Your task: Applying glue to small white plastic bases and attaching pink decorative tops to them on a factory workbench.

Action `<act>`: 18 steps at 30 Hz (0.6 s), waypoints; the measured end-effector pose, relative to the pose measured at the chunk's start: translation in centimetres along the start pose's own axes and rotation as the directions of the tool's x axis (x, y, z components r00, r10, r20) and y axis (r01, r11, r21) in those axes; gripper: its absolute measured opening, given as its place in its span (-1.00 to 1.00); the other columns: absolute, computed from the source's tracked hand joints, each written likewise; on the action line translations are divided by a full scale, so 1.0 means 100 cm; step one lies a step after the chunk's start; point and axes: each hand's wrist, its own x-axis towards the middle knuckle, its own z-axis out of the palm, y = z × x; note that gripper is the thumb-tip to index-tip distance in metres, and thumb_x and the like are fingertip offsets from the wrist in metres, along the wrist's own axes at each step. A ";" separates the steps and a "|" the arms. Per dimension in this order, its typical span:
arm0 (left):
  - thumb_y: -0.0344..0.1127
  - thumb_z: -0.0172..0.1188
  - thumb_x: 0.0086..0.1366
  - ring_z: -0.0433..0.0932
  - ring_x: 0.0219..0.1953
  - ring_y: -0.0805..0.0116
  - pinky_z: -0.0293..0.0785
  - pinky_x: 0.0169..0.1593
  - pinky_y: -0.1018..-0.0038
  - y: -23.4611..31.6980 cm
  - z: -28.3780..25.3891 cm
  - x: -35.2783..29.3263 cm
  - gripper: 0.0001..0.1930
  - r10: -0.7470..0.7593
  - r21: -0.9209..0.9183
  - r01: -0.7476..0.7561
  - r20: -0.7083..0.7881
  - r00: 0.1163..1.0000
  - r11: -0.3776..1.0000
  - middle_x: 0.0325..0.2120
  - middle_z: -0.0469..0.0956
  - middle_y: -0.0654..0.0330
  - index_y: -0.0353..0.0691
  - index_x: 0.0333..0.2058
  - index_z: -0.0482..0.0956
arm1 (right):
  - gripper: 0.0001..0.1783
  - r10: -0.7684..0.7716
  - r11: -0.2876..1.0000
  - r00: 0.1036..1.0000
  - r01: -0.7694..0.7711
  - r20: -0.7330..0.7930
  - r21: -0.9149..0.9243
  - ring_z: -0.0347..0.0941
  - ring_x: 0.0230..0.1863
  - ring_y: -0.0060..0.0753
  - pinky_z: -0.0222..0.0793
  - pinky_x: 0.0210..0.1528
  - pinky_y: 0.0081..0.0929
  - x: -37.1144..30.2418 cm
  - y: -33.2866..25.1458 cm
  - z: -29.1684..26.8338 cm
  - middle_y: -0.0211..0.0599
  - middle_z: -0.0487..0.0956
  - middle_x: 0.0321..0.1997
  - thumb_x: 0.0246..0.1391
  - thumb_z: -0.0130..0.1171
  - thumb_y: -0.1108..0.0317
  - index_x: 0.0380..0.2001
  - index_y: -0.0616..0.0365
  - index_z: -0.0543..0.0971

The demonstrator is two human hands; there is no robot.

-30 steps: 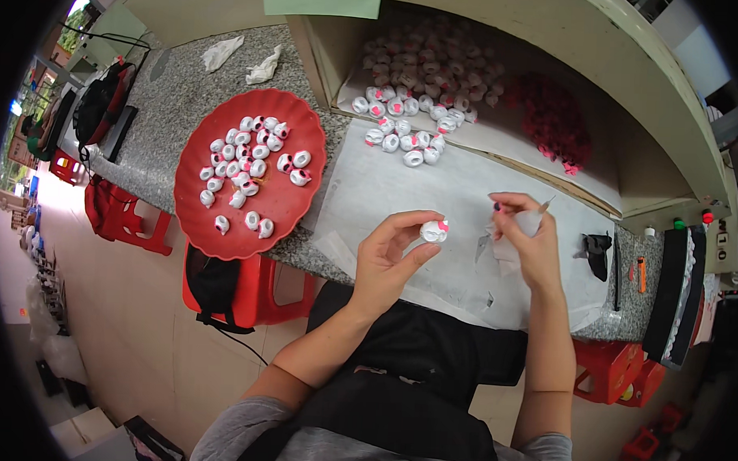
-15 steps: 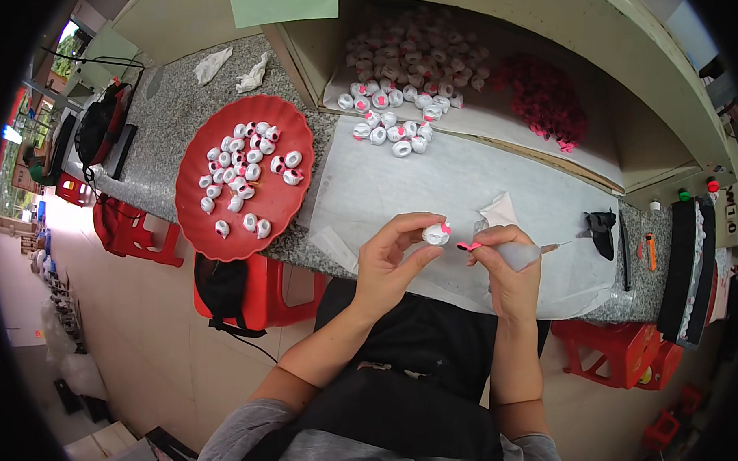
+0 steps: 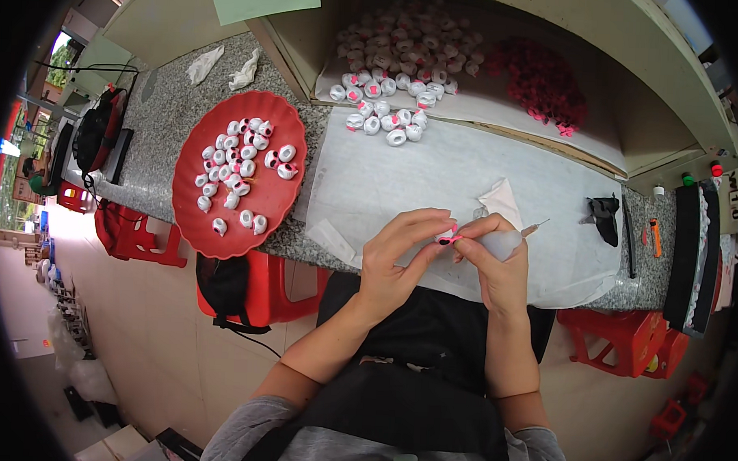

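My left hand (image 3: 390,264) pinches a small white rounded piece (image 3: 448,232) with pink on it, mostly hidden by my fingers. My right hand (image 3: 501,276) presses a small pink-and-black piece (image 3: 445,241) against it with thumb and forefinger. Tucked in the same right hand is a translucent squeeze bottle (image 3: 503,245), its thin needle tip pointing up and to the right. Both hands meet over the near edge of a white sheet (image 3: 452,176). To the left, a red scalloped plate (image 3: 276,207) bears many white pieces with pink and black parts (image 3: 232,154).
White-and-pink pieces (image 3: 408,49) heap in the shelf, some spilling onto the sheet, beside a pile of pink bits (image 3: 545,86). A folded white tissue (image 3: 502,201), a crumpled black item (image 3: 603,216) and an orange cutter (image 3: 655,238) lie rightward. Red stools (image 3: 257,296) stand below.
My right hand has moved left, bringing the pink-and-black piece from apart into contact with the white piece in my left hand. The bottle moved along with it.
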 end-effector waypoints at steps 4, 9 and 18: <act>-0.64 0.10 -0.10 0.35 -0.14 0.28 0.28 -0.12 0.49 0.000 -0.001 -0.002 -0.70 0.014 -0.040 -0.012 0.043 0.999 0.999 -0.24 0.39 0.03 -0.34 -0.29 0.41 | -0.86 -0.016 0.999 1.000 0.015 -0.027 -0.048 0.35 -0.52 -0.57 0.29 -0.49 -0.68 -0.003 0.004 0.000 -0.28 0.44 -0.53 -0.25 0.12 0.59 -0.53 0.25 0.39; -0.57 0.04 0.01 0.35 -0.14 0.32 0.27 -0.10 0.49 0.002 -0.001 -0.004 -0.72 -0.211 -0.435 0.206 0.037 0.977 0.877 -0.23 0.38 0.00 -0.37 -0.23 0.34 | -0.76 -0.116 0.992 0.993 0.116 0.022 -0.044 0.34 -0.52 -0.56 0.27 -0.52 -0.69 -0.004 0.005 -0.001 -0.28 0.41 -0.53 -0.28 0.14 0.58 -0.45 0.22 0.35; -0.57 0.05 0.01 0.35 -0.14 0.36 0.15 0.01 0.42 0.000 -0.006 -0.009 -0.76 -0.242 -0.557 0.289 0.159 0.957 0.779 -0.26 0.42 0.11 -0.35 -0.28 0.41 | -0.62 -0.003 0.992 0.987 0.023 0.159 -0.123 0.37 -0.55 -0.54 0.29 -0.58 -0.70 -0.005 0.003 0.000 -0.23 0.44 -0.48 -0.33 0.19 0.58 -0.32 0.29 0.38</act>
